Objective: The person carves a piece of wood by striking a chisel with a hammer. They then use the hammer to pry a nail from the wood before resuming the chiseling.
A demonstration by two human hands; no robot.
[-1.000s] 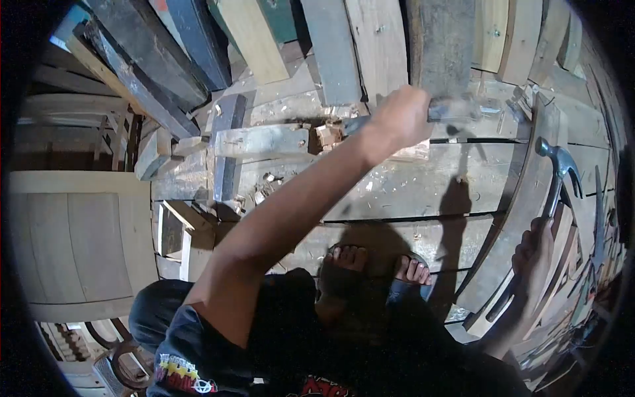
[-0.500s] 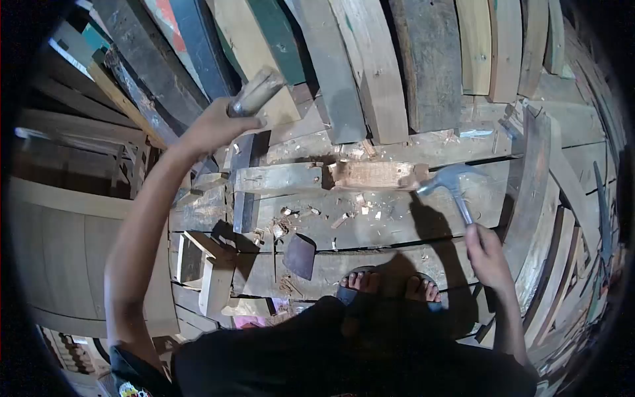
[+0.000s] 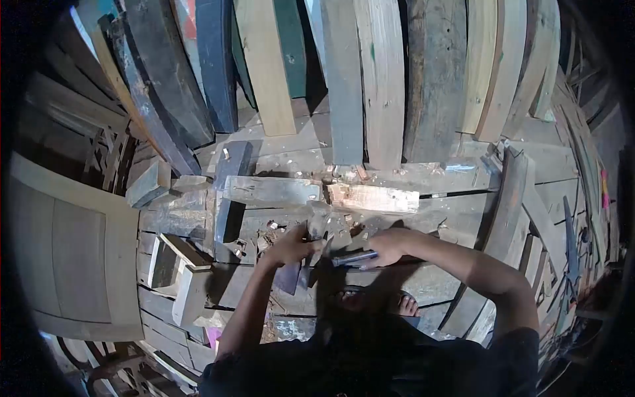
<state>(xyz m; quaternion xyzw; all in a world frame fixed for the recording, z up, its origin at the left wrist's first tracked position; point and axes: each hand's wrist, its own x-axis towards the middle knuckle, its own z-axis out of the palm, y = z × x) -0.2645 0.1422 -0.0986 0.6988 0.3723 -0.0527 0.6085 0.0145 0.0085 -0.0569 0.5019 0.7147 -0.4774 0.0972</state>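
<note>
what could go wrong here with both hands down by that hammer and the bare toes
The left hand sits close to the hammer gripped by the right hand, so a swing or slip might catch its fingers. The toes in open sandals lie just below, exposed to a dropped tool. Wood chips scattered on the planks could splinter skin.

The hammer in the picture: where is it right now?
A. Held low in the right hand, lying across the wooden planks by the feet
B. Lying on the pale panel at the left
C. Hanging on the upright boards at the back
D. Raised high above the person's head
A. The right hand grips the hammer low over the planks, its handle pointing toward the left hand, just above the feet.
</note>
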